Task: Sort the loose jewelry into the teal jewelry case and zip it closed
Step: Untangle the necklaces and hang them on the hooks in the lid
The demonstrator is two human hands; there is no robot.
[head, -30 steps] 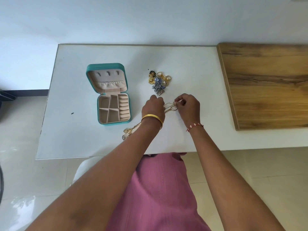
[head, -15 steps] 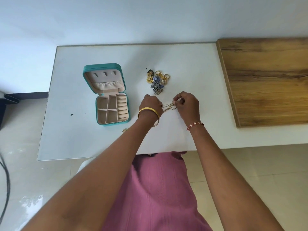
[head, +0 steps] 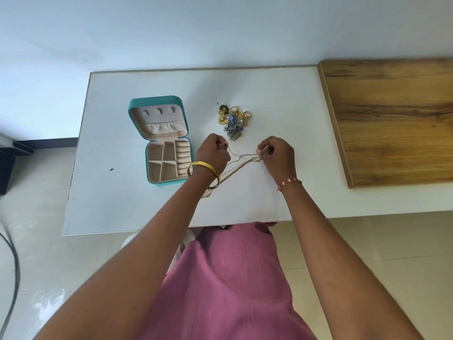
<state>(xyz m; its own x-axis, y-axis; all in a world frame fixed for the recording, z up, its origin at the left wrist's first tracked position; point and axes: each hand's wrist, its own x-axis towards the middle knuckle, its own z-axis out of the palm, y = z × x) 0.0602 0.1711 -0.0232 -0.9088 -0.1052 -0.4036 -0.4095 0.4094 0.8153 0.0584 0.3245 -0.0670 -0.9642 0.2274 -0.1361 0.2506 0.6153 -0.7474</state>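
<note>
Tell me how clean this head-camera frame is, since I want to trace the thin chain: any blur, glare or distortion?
Head view: even daylight and soft shadows on the white table; the chain between left hand and right hand is faint and hard to trace; floor tiles show glare; wide-angle bending bows the table edges; the jewelry pile is slightly soft.
</note>
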